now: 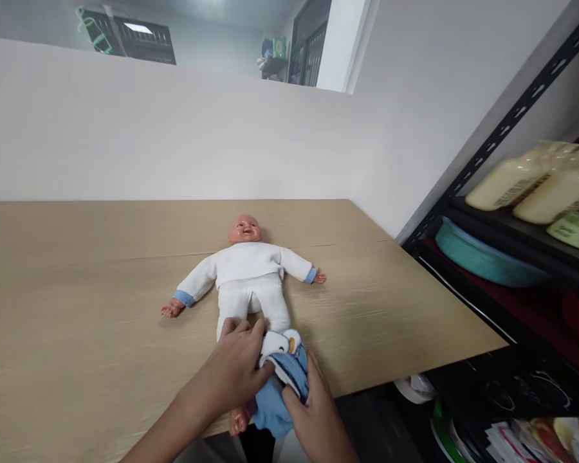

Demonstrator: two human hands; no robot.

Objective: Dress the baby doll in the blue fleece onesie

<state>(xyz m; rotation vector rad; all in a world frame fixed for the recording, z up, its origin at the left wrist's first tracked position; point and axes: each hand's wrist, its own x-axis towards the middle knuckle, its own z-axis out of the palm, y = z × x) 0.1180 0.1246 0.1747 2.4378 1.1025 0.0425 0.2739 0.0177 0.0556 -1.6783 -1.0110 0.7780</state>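
Note:
A baby doll point(248, 273) in a white suit with blue cuffs lies face up on the wooden table point(77, 289), arms spread, feet toward me at the near edge. A small blue and white garment with a penguin print point(282, 370) is bunched around the doll's right leg. My left hand point(234, 373) is closed on the garment's upper edge by the doll's legs. My right hand point(316, 411) grips the garment's lower right side. One bare doll foot point(238, 421) sticks out under my left hand.
A black metal shelf point(511, 128) stands right of the table, holding cream bottles point(535, 180), a teal basin point(482, 257) and papers lower down. A white partition wall point(174, 128) runs behind the table.

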